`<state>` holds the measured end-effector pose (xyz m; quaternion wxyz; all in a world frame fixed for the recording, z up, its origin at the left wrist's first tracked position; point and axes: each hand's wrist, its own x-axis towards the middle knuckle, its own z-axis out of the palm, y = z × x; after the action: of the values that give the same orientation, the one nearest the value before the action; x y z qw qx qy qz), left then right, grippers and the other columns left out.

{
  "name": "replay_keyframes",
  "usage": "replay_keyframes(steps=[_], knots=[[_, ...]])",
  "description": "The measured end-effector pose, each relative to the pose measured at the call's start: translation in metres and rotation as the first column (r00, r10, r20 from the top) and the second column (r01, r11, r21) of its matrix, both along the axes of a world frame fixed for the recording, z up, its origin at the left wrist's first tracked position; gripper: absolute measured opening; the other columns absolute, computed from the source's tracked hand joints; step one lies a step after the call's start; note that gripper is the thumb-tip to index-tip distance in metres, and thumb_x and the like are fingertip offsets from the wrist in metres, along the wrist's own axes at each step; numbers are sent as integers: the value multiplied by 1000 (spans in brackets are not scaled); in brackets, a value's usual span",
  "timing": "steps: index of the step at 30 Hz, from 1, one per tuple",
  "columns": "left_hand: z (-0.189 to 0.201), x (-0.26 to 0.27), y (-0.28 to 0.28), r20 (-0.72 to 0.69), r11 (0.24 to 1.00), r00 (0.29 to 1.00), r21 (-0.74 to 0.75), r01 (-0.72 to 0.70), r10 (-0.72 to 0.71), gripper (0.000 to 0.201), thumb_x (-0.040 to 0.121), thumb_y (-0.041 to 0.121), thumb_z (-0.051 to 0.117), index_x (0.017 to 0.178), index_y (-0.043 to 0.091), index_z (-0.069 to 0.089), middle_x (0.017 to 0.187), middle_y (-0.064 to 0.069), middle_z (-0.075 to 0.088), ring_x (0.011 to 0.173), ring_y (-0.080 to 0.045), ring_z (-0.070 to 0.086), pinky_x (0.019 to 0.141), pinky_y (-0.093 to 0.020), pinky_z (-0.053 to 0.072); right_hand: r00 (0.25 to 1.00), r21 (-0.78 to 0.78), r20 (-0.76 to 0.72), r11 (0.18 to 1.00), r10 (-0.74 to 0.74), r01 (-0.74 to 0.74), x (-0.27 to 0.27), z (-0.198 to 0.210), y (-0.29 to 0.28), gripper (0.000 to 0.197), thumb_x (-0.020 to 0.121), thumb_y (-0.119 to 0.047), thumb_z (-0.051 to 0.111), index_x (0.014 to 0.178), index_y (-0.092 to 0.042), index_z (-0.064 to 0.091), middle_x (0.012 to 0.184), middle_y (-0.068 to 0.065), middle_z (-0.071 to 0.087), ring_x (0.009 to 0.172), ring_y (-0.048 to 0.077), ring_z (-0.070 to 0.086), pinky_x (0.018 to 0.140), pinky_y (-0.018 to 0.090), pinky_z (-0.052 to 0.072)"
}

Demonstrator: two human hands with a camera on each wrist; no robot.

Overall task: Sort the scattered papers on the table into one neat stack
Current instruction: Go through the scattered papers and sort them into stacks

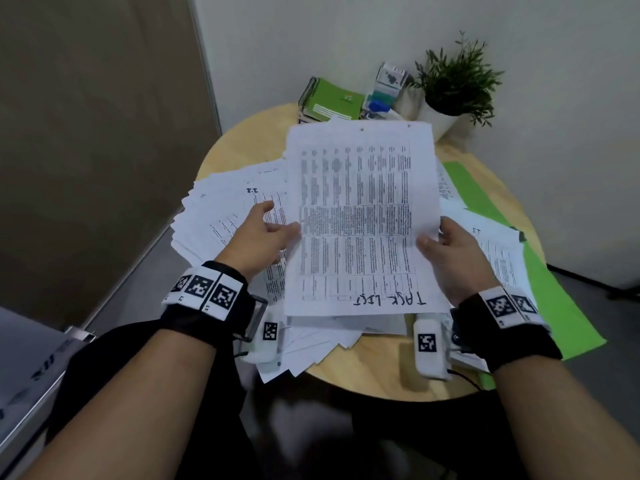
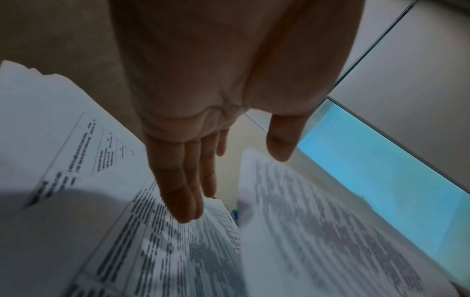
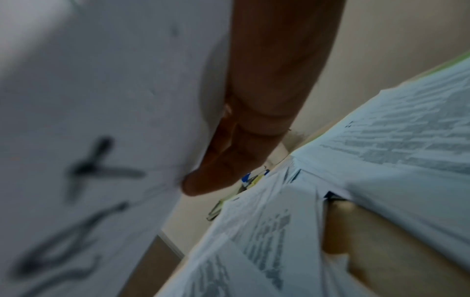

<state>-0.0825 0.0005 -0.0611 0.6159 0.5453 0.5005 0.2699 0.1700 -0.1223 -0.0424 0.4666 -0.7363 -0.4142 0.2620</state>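
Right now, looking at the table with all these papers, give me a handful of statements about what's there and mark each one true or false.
1. The lifted sheet has "TASK LIST" handwritten on it. True.
2. The right hand rests flat on the table, away from that sheet. False: it holds the sheet's right edge, thumb on top.
3. The loose papers already form one squared stack. False: they lie fanned and spread, some over the table edge.
4. A potted plant stands at the far side by the wall. True.
5. The spiral notebook near the plant is red. False: its cover is green.
6. The left hand is at the sheet's left edge. True.
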Motion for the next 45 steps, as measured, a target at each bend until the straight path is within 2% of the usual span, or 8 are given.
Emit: replay_keyframes(steps=[4, 9, 18, 29, 33, 37, 41, 45], knots=[[2, -3, 0, 136, 999, 990, 12, -29, 27, 37, 96, 5, 56, 131, 15, 51, 118, -2, 67, 100, -15, 67, 85, -31, 54, 948, 66, -296, 992, 120, -106, -16, -1, 15, 29, 85, 3, 54, 101, -16, 69, 105, 7, 73, 104, 29, 66, 95, 44, 48], [6, -13, 7, 134, 968, 970, 122, -220, 204, 40, 90, -11, 47, 113, 18, 62, 101, 2, 72, 87, -11, 70, 65, -22, 57, 933, -143, -358, 985, 38, -94, -25, -13, 39, 21, 96, -4, 46, 93, -17, 64, 76, 6, 61, 54, 17, 52, 56, 29, 46], [-2, -48, 35, 15, 873, 894, 209, -441, 449, 47, 87, -6, 50, 123, 21, 63, 106, 5, 66, 99, -17, 64, 86, -32, 52, 847, -616, 492, 768, 200, 176, -72, -66, 53, 62, 83, -39, 65, 132, -9, 42, 130, 15, 44, 120, 34, 43, 90, 42, 44], [-1, -49, 37, 39, 911, 922, 140, -387, 386, 48, 86, -8, 50, 114, 29, 64, 101, 12, 67, 102, -15, 65, 91, -33, 51, 913, -428, 408, 883, -2, 193, -32, -28, 42, 2, 93, -10, 51, 92, -9, 51, 86, 13, 56, 58, 19, 46, 50, 23, 33], [5, -45, 32, 63, 934, 938, 94, -345, 341, 45, 89, -7, 49, 124, 17, 63, 113, 3, 68, 108, -20, 65, 97, -37, 50, 976, -224, 194, 964, -98, 142, -15, -13, 31, 5, 94, -13, 51, 92, -15, 56, 77, 5, 60, 54, 18, 46, 44, 19, 36], [7, -36, 27, 117, 962, 955, -4, -274, 272, 39, 95, -6, 45, 126, 14, 58, 114, 1, 67, 92, -7, 66, 67, -16, 55, 979, -51, -200, 999, -22, 12, -20, 0, 28, 7, 82, -20, 55, 83, -24, 61, 68, 2, 66, 63, 23, 52, 61, 35, 40], [1, -36, 31, 48, 964, 964, 28, -264, 263, 43, 89, 5, 53, 130, 18, 54, 123, 1, 65, 110, -20, 63, 99, -42, 49, 863, 55, -501, 998, 60, -37, -33, 4, 38, 19, 95, 0, 48, 83, -14, 54, 78, 11, 71, 65, 24, 63, 66, 38, 49], [3, -37, 31, 44, 959, 958, -27, -281, 282, 41, 94, -2, 46, 131, 14, 53, 121, -4, 66, 107, -24, 65, 94, -44, 52, 790, 123, -603, 991, 110, -44, -37, 6, 48, 18, 96, 1, 45, 85, -12, 52, 80, 8, 72, 66, 20, 66, 65, 32, 53]])
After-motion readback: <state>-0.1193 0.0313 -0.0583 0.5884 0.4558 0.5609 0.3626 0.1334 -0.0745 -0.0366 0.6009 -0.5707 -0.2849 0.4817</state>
